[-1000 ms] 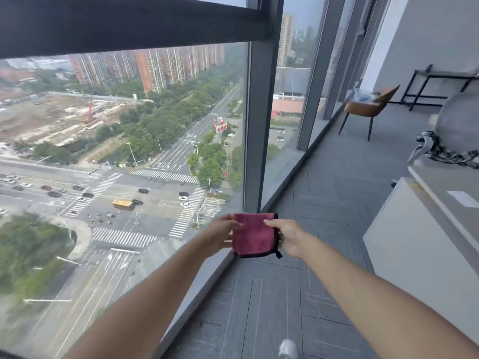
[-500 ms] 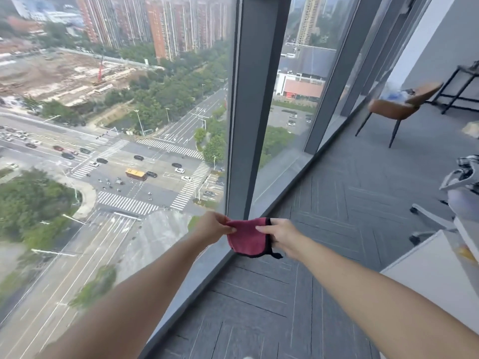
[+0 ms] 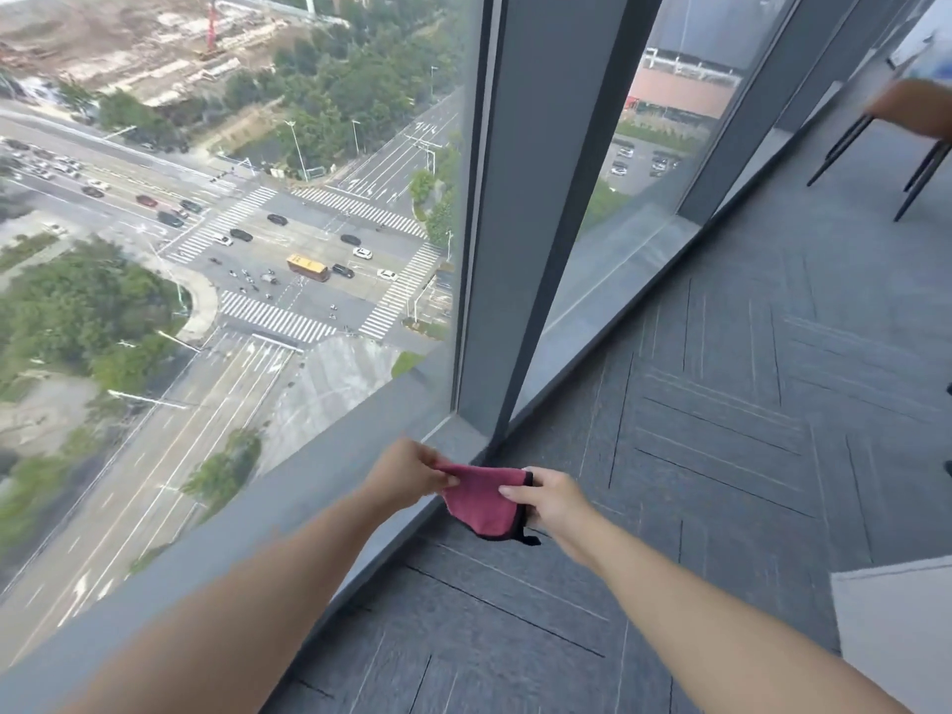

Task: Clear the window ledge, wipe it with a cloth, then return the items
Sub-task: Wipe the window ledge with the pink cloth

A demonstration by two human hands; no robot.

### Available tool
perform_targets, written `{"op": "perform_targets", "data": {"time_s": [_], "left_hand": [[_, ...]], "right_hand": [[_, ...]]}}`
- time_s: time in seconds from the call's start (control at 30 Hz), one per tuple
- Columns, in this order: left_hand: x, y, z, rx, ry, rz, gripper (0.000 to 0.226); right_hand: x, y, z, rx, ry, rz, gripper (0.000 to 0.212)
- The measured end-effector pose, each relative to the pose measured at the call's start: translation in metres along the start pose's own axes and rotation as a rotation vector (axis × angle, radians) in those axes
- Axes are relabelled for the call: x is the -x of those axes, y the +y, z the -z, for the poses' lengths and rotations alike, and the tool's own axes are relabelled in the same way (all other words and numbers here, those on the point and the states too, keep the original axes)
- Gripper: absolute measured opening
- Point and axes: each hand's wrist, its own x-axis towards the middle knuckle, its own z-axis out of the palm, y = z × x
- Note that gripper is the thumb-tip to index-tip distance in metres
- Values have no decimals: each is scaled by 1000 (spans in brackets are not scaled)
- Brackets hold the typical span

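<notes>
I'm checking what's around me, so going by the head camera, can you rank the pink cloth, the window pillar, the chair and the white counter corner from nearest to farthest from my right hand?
From the right hand:
1. Pink cloth, pinched in it, just to its left.
2. Window pillar, its base just ahead and to the left.
3. White counter corner, low on the right.
4. Chair, far ahead at upper right.

Left arm: bare, stretched forward and up from the lower left, forearm nearly straight.
Left hand (image 3: 412, 468): knuckles up, fingers curled, thumb and fingertips pinched on the left edge of the cloth (image 3: 481, 499).
Right arm: bare, reaching in from the lower right, angled toward the cloth.
Right hand (image 3: 548, 499): back of the hand up, fingers (image 3: 515, 491) laid over the cloth's right side, thumb beneath, gripping it.
Spacing: both hands close together, apart, the cloth spanning between them.
</notes>
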Motion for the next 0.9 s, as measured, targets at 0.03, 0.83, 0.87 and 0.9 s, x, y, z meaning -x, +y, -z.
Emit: {"op": "perform_targets", "data": {"time_s": [0.03, 0.83, 0.87, 0.9], "left_hand": [[-21, -23, -14, 10, -13, 22, 5], [-307, -243, -121, -503, 362, -395, 41], [-305, -252, -124, -596, 388, -421, 39], [-302, -260, -127, -669, 409, -451, 41]], "right_hand": [[-25, 24, -3, -11, 3, -21, 7], [-351, 218, -75, 986, 99, 434, 50], [-349, 223, -78, 1063, 98, 432, 53], [-348, 228, -80, 1120, 101, 438, 56]]}}
